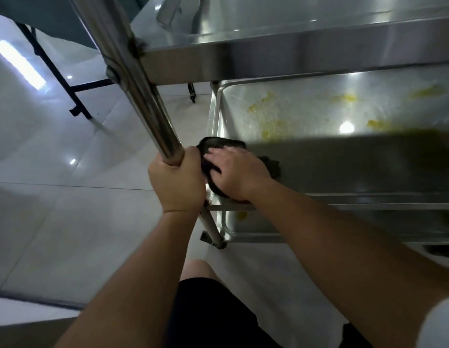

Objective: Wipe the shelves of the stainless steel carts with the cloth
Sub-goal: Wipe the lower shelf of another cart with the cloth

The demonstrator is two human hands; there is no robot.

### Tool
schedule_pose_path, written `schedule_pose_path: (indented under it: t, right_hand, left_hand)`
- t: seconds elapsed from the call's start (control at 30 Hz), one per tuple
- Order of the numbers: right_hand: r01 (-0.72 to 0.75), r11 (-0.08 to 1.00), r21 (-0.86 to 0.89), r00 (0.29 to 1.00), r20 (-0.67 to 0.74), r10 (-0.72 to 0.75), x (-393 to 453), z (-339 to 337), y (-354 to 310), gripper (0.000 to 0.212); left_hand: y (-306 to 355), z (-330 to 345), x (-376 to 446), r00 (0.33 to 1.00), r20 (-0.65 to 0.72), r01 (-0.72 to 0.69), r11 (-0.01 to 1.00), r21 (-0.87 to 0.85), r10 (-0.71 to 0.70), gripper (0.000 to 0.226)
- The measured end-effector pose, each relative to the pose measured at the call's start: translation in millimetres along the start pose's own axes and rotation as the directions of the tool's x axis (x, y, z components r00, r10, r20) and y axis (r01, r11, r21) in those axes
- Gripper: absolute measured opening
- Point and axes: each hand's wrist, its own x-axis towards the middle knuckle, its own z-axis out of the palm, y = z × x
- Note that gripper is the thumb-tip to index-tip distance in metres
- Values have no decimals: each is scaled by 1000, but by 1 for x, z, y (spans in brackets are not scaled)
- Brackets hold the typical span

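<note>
a: where's the cloth?

b: the dark cloth [219,146] lies bunched in the near left corner of the middle shelf [343,162], right against the raised rim. the right hand [237,173] lies flat on top of it, fingers straight and spread, pressing down rather than pinching.

a: and the other hand?

b: the left hand [177,182] is wrapped round the cart's upright post [133,79], fingers curled tight about the steel tube, just beside the cloth.

a: what's in the shelf tray?

b: yellow smears [268,126] scattered over the far, lit half of its floor; the near half sits in shadow. the top shelf [306,41] overhangs it, and i can't tell what the blurred shape on it is.

a: lower down?

b: the bottom shelf [256,226] shows a yellow spot [241,215] near its left corner. the cart stands on pale floor tiles [55,222].
</note>
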Motion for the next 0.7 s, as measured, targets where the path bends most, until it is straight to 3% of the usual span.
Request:
schedule_pose_path:
  t: [0.13, 0.27, 0.37, 0.43, 0.47, 0.53, 0.63, 0.7]
  right_hand:
    - [-341, 940, 0, 922, -196, 334, -26, -27, 89, 49]
    - [-686, 728, -16, 700, -289, 653, -84, -61, 190, 46]
    - [-810, 585, -35, 571, -271, 775, -83, -64, 207, 55]
    - [-831, 557, -13, 541, -258, 801, -63, -56, 189, 56]
    - [-811, 585, 0, 565, -259, 783, -48, -51, 174, 55]
    - [-709, 705, 9, 680, -252, 688, -15, -39, 133, 50]
    - [-453, 891, -1, 885, -121, 450, 41, -18, 59, 45]
    - [-260, 965, 15, 965, -22, 260, 68, -3, 16, 48]
  left_hand:
    - [0, 0, -1, 1000, 6, 8, 1000, -13, -7, 43]
    - [2, 0, -2, 1000, 16, 11, 1000, -25, -10, 44]
    - [2, 1, -1, 1000, 9, 10, 1000, -27, -10, 46]
    - [1, 0, -2, 1000, 11, 11, 1000, -29, -11, 47]
    - [1, 0, -2, 1000, 13, 5, 999, -31, -5, 46]
    - [1, 1, -2, 1000, 9, -5, 999, -34, 5, 46]
    - [1, 1, -2, 1000, 1, -6, 999, -39, 6, 44]
    - [1, -1, -2, 1000, 1, -18, 1000, -17, 18, 42]
